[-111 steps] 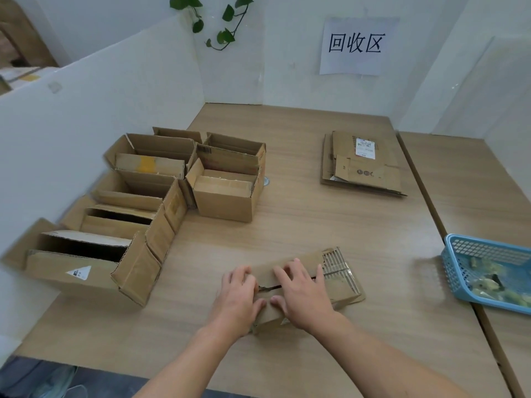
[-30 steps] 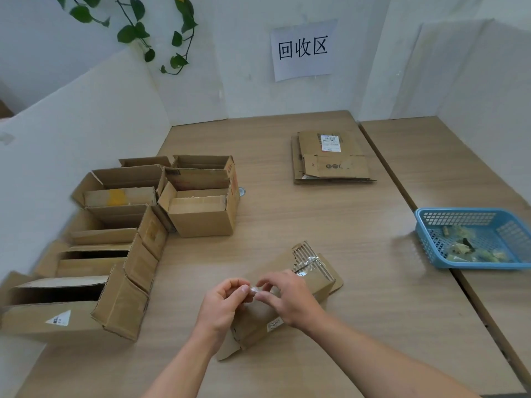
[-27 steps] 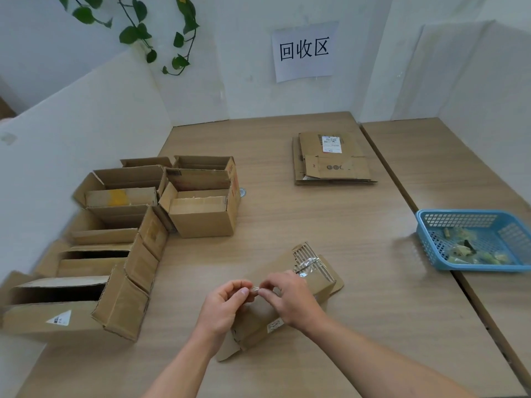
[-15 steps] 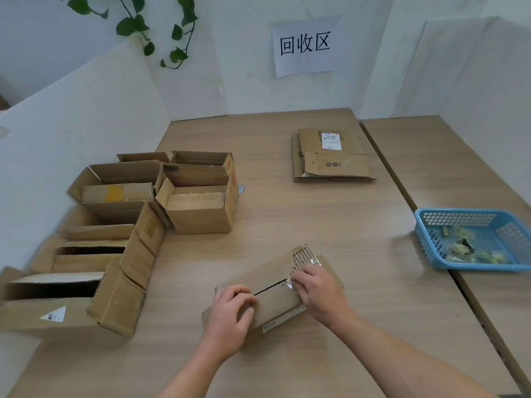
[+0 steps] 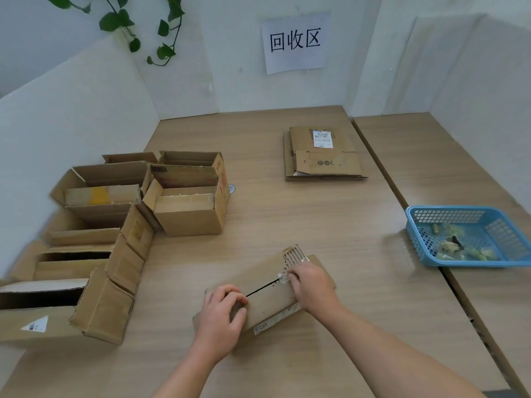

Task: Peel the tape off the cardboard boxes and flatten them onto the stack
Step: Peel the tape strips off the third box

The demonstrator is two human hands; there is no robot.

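Lower centre of frame: small box lies on the wooden table, its long axis running diagonally from lower left to upper right. A dark slit of open seam shows along its top face between the two hands. A ribbed flap sticks out at the box's far end.

Left hand: fingers curled over the near-left end of the small box, thumb against its side, gripping it down on the table.

Right hand: at the far-right end of the seam, fingertips pinching a crumpled bit of clear tape that is still stuck to the box top. The hands are apart, one at each end of the box.

Upper centre-right: stack of flattened cardboard, a white shipping label on the top sheet, well apart from the small box.

Left half of frame: cluster of open boxes, flaps up, set close together along the white partition.

Right edge: blue basket holding tape scraps, sitting across the joint between two tabletops.

Top of frame: paper sign with three printed characters on the wall; green vine hanging at upper left.
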